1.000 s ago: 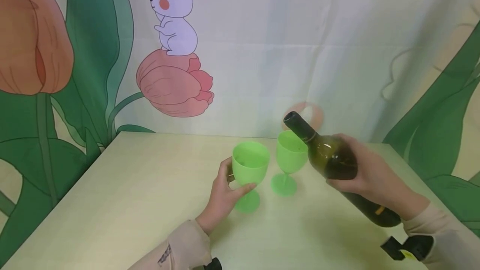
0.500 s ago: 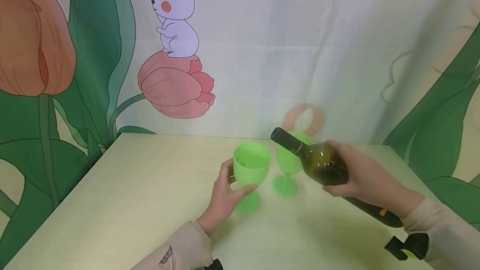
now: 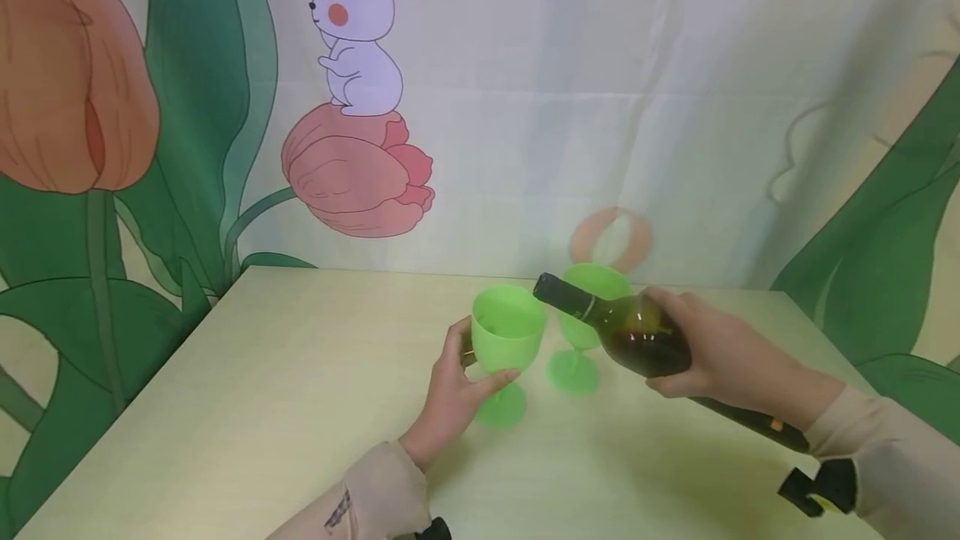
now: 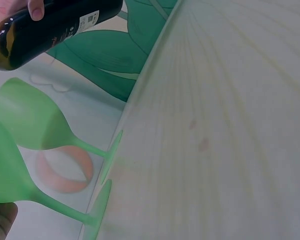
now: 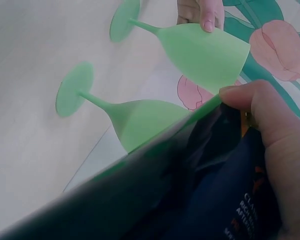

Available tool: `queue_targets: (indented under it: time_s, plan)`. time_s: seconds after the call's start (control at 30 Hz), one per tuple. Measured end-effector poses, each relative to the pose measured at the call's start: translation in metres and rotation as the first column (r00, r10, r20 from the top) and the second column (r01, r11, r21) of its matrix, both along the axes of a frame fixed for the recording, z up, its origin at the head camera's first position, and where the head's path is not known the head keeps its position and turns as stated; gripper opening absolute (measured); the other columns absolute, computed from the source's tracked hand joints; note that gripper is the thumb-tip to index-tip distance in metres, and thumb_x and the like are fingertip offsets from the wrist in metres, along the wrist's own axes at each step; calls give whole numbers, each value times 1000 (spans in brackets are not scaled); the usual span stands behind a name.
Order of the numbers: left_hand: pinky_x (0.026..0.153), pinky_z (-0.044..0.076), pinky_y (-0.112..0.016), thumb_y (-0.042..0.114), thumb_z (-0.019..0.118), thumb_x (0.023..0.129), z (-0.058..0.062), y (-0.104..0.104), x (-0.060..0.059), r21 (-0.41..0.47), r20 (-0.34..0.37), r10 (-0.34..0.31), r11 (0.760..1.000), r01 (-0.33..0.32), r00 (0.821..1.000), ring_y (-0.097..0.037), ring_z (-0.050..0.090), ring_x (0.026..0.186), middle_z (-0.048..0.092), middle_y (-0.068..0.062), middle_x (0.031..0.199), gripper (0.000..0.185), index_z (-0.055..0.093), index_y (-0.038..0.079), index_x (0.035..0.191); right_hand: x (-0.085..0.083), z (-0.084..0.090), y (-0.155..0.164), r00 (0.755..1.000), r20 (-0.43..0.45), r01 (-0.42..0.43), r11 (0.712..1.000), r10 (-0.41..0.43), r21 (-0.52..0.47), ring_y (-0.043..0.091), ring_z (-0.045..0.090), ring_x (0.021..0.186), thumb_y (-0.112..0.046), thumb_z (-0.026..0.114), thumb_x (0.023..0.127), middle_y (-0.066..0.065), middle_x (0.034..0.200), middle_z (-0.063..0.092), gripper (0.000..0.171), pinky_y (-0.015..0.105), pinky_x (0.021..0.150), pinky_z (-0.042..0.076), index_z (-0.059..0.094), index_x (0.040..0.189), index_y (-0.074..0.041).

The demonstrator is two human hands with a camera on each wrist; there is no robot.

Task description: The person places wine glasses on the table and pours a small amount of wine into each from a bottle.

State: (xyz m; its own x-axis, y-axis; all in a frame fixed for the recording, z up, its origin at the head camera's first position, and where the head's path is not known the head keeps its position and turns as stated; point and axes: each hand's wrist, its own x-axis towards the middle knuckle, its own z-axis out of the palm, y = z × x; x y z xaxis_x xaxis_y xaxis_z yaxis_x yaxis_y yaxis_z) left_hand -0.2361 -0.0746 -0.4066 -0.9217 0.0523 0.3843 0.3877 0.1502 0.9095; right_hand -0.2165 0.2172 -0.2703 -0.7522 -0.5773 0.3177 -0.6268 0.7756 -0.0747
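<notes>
My left hand holds a green plastic goblet by the lower bowl, thumb in front and fingers behind. The goblet's foot stands at the table surface. A dark wine bottle lies tilted in my right hand, its neck pointing left and slightly up. The bottle's mouth is right at the right rim of the held goblet. Behind the bottle neck stands a second green goblet, its bowl partly covered. In the right wrist view, the thumb presses on the bottle's side beside its label.
The pale wooden table reaches back to a printed cloth backdrop with a rabbit and tulips. Dark wrist camera mounts sit on the beige sleeves.
My right hand has brought the bottle left and lowered its neck from above the second goblet to the held goblet's rim. The left hand keeps its grip in place.
</notes>
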Motion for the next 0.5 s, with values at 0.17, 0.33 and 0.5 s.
queue_targets:
  time_s: [0.17,0.33,0.5]
  plan:
    - [99,46,-46,20,80,77,-1,0,0,6,-2,-6,1000,6,1000,-26,55,114,56,-9,129,76,37,16,140,2,4,-1,998,48,47,998,-48,37,13,54,77,-32,83,65,5,95,58,75,25,59,47,45,126,-13]
    - [98,47,-44,21,80,78,-1,0,1,13,7,-13,1000,13,1000,-27,56,113,56,-9,129,77,36,19,140,4,6,-3,996,67,58,996,-62,66,12,54,74,-32,83,64,7,93,57,79,25,57,46,45,129,-10]
    - [98,47,-42,22,80,78,0,-2,2,6,23,-6,1000,5,1000,-26,57,113,56,-8,128,77,36,20,141,3,5,-6,996,76,39,996,-45,76,12,52,72,-32,83,63,6,90,56,75,23,55,44,46,126,-12]
